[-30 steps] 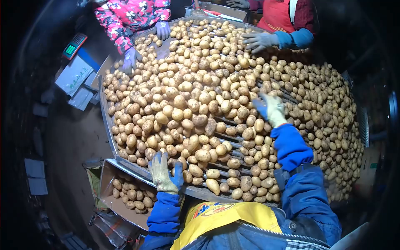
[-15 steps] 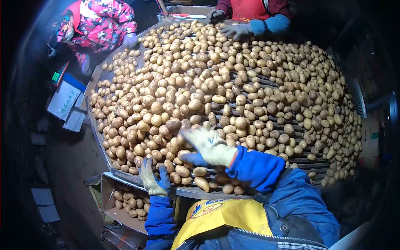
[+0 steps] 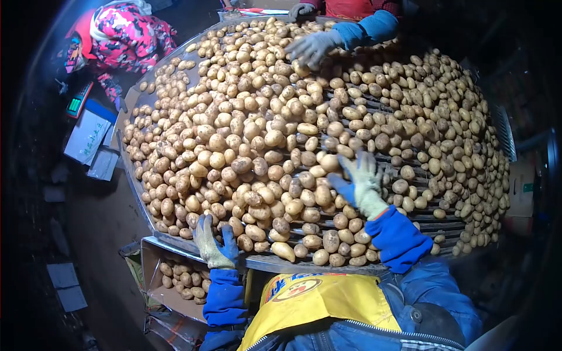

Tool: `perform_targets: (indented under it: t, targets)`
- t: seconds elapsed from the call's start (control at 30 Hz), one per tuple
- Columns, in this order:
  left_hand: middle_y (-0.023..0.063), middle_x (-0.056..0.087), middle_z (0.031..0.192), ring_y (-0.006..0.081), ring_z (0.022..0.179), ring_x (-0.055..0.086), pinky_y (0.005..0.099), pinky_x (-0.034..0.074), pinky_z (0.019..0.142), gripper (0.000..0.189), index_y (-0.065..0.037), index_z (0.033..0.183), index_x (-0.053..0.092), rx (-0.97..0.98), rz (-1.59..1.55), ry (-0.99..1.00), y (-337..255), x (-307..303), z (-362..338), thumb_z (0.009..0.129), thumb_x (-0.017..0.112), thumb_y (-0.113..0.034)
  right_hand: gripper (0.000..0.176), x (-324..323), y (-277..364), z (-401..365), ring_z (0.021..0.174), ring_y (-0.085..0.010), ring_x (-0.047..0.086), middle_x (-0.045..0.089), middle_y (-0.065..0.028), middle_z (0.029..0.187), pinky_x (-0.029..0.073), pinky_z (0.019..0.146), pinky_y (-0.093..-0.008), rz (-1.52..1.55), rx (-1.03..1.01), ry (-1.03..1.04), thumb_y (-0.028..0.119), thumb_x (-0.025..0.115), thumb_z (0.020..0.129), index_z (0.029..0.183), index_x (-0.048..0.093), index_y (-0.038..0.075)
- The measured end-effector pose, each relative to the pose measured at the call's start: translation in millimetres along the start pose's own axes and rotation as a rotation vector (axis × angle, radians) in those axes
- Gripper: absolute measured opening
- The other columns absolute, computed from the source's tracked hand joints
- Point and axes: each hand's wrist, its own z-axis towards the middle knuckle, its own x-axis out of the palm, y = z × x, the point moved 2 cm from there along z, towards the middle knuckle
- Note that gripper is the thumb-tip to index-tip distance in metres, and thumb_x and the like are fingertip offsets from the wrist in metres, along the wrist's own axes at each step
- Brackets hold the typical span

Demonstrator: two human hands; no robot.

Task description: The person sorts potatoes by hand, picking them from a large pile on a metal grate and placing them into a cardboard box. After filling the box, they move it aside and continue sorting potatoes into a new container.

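Note:
Potatoes (image 3: pixel 252 128) cover a large sorting table with dark slats (image 3: pixel 436 225) showing on its right side. My left hand (image 3: pixel 216 244), in a pale glove with blue fingertips, rests at the table's near edge beside the potatoes, its fingers apart and nothing held. Further right, my right hand (image 3: pixel 363 184) in the same kind of glove reaches over the slats. Its fingers are spread and touch potatoes at their tips.
Below the near edge stands a cardboard box (image 3: pixel 181 304) holding potatoes. A co-worker's gloved hand (image 3: pixel 316 47) reaches over the far side. Another person (image 3: pixel 126 38) bends at the upper left, near a scale (image 3: pixel 78 100) and white boxes (image 3: pixel 89 137).
My right hand has moved right across the potatoes, and more of them lie near the front edge. The far co-worker's hand has reached left and inward. The person at upper left has leaned away.

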Motion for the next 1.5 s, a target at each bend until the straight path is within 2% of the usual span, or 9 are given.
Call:
perform_targets:
  t: [0.37,0.53,0.63,0.77,0.9,0.97,1.1,1.33,1.5]
  targets:
    - [0.0251,0.059,0.139,0.0432,0.129,0.053,0.0519,0.046,0.107,0.049,0.002,0.133,0.063,-0.006,-0.006,-0.017,-5.2,-2.8,-0.1,0.091,0.074,-0.022,0.079,4.2,124.2,-57.6,0.144,-0.0500,0.030,0.041,-0.0177,0.158,0.028,0.099,-0.0835,0.091,-0.594,0.019,0.068,0.060,0.089,0.150,0.049,0.020]
    - [0.0254,0.059,0.141,0.0438,0.130,0.053,0.0534,0.043,0.110,0.049,0.001,0.134,0.063,-0.025,-0.030,-0.024,-0.1,2.0,-1.6,0.092,0.074,-0.023,0.054,-40.7,91.3,-44.1,0.124,-0.0373,0.064,0.064,-0.0183,0.138,0.052,0.102,-0.0479,0.577,-0.868,0.046,0.037,0.073,0.094,0.140,0.062,0.012]
    - [0.0250,0.059,0.141,0.0442,0.132,0.052,0.0554,0.040,0.113,0.049,-0.001,0.134,0.063,-0.035,-0.014,-0.034,3.6,1.2,-3.4,0.092,0.075,-0.024,0.043,-46.8,54.7,-20.4,0.108,-0.0336,0.072,0.072,-0.0208,0.121,0.059,0.090,-0.0382,0.705,-0.595,0.107,0.020,0.078,0.090,0.129,0.069,0.006]
    - [0.0253,0.060,0.140,0.0455,0.132,0.053,0.0573,0.037,0.115,0.050,-0.003,0.134,0.064,-0.019,0.002,-0.043,6.3,4.5,-3.6,0.092,0.075,-0.027,0.047,-56.1,18.9,63.3,0.113,-0.0348,0.070,0.071,-0.0215,0.124,0.055,0.098,-0.0415,0.559,-0.470,-0.281,0.026,0.077,0.091,0.129,0.067,0.001]
    - [0.0257,0.060,0.138,0.0451,0.131,0.054,0.0581,0.036,0.116,0.051,-0.004,0.134,0.064,-0.033,0.006,-0.043,2.1,2.6,-2.2,0.092,0.075,-0.029,0.073,-36.2,22.1,146.6,0.140,-0.0356,0.052,0.055,-0.0223,0.149,0.042,0.115,-0.0421,0.388,-0.294,-0.003,0.052,0.069,0.093,0.148,0.054,0.008]
    - [0.0256,0.061,0.138,0.0458,0.131,0.054,0.0583,0.036,0.116,0.051,-0.004,0.135,0.064,-0.038,0.021,-0.045,0.3,2.1,-1.2,0.092,0.075,-0.029,0.081,-18.1,60.3,154.5,0.147,-0.0380,0.043,0.046,-0.0211,0.158,0.035,0.120,-0.0468,-0.023,-0.340,-0.107,0.061,0.066,0.092,0.154,0.048,0.012]
    - [0.0253,0.061,0.138,0.0454,0.130,0.054,0.0584,0.035,0.117,0.053,-0.003,0.135,0.063,-0.009,0.055,-0.014,-1.6,2.6,0.8,0.090,0.076,-0.029,0.094,23.1,153.3,185.7,0.157,-0.0412,0.018,0.029,-0.0191,0.167,0.012,0.122,-0.0698,0.526,-0.689,0.147,0.079,0.054,0.088,0.159,0.039,0.019]
    - [0.0258,0.062,0.136,0.0475,0.130,0.053,0.0564,0.040,0.112,0.049,-0.001,0.131,0.064,-0.021,0.013,-0.045,-6.6,-0.4,0.6,0.089,0.077,-0.023,0.073,-20.6,199.9,42.7,0.149,-0.0570,0.023,0.041,-0.0198,0.159,0.021,0.112,-0.0782,0.154,-0.992,0.065,0.062,0.061,0.093,0.149,0.052,0.016]
    - [0.0275,0.060,0.137,0.0479,0.127,0.054,0.0565,0.040,0.112,0.049,0.004,0.131,0.062,-0.040,-0.005,-0.025,4.2,3.7,-1.8,0.091,0.073,-0.023,0.057,-12.8,151.0,6.0,0.124,-0.0385,0.060,0.063,-0.0177,0.135,0.049,0.103,-0.0486,0.458,-1.207,0.254,0.043,0.071,0.093,0.138,0.061,0.010]
